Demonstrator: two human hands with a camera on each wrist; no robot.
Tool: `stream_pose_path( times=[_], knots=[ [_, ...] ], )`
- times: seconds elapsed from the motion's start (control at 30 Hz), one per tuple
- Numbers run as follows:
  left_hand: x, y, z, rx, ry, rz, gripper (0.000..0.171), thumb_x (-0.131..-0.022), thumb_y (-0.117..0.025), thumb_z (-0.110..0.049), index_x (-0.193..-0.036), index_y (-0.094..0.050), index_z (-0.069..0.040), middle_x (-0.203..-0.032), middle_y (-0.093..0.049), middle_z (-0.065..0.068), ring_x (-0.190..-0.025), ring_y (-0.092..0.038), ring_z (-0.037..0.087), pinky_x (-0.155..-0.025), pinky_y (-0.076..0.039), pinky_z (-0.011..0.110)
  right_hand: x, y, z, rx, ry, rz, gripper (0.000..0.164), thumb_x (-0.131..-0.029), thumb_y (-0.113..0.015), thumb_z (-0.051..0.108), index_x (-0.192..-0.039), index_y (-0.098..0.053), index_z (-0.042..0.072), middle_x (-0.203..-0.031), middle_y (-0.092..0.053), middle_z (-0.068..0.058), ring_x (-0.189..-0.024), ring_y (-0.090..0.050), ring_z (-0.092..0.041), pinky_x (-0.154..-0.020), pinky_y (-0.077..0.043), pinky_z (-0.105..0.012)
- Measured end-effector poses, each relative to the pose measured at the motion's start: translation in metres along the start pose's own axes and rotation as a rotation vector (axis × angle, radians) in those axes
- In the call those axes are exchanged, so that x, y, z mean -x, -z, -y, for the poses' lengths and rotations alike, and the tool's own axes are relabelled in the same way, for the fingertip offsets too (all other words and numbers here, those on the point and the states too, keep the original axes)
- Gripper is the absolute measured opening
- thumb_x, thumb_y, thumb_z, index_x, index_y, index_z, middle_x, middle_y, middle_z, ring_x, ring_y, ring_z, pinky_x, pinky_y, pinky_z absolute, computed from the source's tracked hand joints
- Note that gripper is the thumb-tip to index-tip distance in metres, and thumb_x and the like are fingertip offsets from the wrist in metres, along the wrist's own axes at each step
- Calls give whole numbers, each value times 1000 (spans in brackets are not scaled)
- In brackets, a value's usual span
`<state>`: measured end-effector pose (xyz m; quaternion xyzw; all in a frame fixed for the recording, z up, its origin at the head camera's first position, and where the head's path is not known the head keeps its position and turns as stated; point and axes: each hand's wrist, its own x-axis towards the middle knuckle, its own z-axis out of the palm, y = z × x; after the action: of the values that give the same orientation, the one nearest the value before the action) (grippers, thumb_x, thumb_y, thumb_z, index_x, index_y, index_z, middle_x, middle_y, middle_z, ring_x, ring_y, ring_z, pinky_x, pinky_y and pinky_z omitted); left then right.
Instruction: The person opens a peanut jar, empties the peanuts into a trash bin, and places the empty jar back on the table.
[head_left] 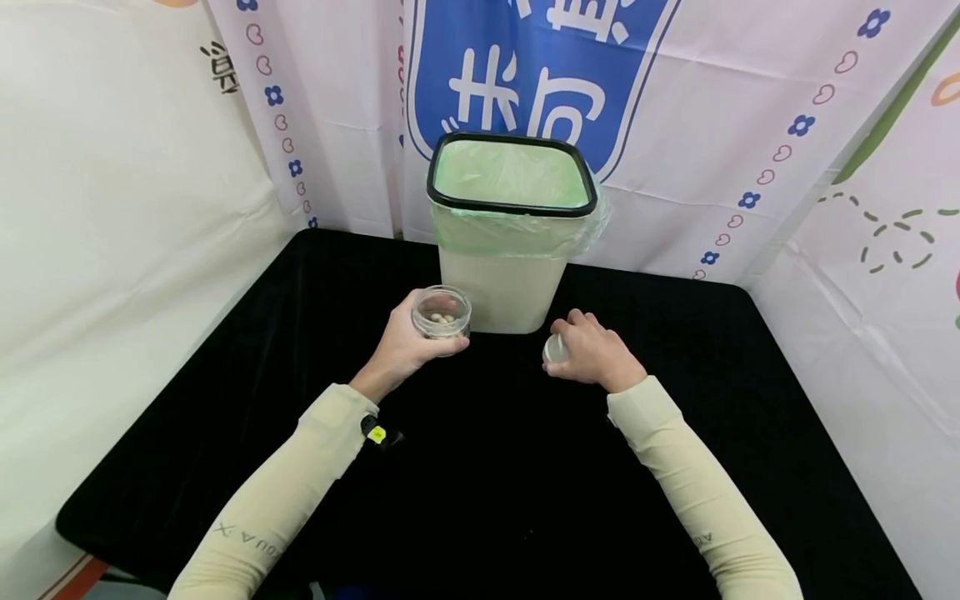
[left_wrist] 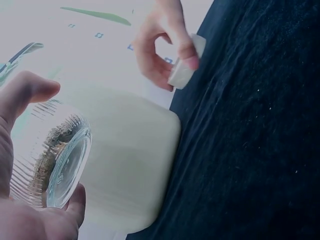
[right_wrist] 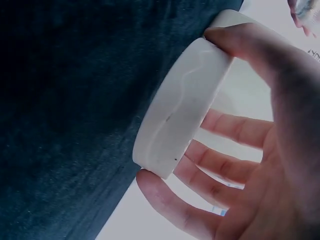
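My left hand (head_left: 401,343) grips a clear ribbed glass jar (left_wrist: 56,150) around its side, with the mouth facing up and no lid on it. Several small pale pieces (head_left: 441,319) lie inside, and through the glass in the left wrist view they show as a brownish layer near the base. My right hand (head_left: 596,350) pinches a round white lid (right_wrist: 182,107) by its rim, between the thumb and a fingertip. Both hands are above the black cloth, in front of the trash bin (head_left: 498,287), the jar at its left and the lid at its right.
The bin has a black rim (head_left: 517,208) and a pale green plastic liner (head_left: 517,233) folded over its edge. It stands at the back of the black-covered table (head_left: 480,483). Behind hangs a white curtain (head_left: 352,133) with a blue sign, and more white cloth flanks both sides.
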<state>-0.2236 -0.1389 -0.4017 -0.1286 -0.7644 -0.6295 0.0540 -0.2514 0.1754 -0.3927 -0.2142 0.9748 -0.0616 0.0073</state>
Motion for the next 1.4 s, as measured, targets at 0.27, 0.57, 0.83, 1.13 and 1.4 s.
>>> stream_pose_path(
  times=[0.27, 0.57, 0.83, 1.13, 1.4],
  knots=[
    [3, 11, -1, -14, 8, -13, 77, -77, -94, -12, -144, -54, -9, -136, -67, 13, -123, -65, 29, -103, -52, 29, -2, -5, -3, -10, -3, 72, 56, -86, -82, 46, -129, -67, 13, -125, -60, -14, -111, -57, -33, -80, -57, -54],
    [4, 22, -3, -30, -14, -46, 74, -77, -94, -9, -141, -55, -6, -134, -68, 16, -121, -66, 29, -96, -52, 18, -4, -11, -4, -18, -5, 114, 56, -88, -82, 46, -131, -66, 13, -126, -60, -14, -109, -57, -32, -79, -57, -52],
    [0, 31, -10, -46, -31, -68, 72, -77, -93, -8, -139, -56, -2, -133, -68, 18, -120, -66, 29, -96, -50, 17, -5, -14, -5, -22, -7, 123, 58, -88, -82, 47, -131, -67, 12, -125, -61, -15, -108, -57, -31, -80, -57, -52],
    [-5, 39, -19, -54, -39, -83, 70, -77, -93, -7, -137, -57, -3, -133, -68, 17, -119, -65, 25, -98, -51, 18, -6, -15, -7, -32, -7, 132, 59, -87, -82, 49, -130, -67, 13, -123, -61, -14, -106, -58, -32, -80, -57, -52],
    [-6, 46, -24, -46, -51, -101, 67, -79, -91, -8, -137, -57, -2, -133, -68, 18, -115, -65, 17, -97, -50, 17, -9, -15, -9, -35, -18, 153, 61, -87, -82, 52, -133, -67, 14, -126, -61, -14, -109, -59, -32, -82, -57, -52]
  ],
)
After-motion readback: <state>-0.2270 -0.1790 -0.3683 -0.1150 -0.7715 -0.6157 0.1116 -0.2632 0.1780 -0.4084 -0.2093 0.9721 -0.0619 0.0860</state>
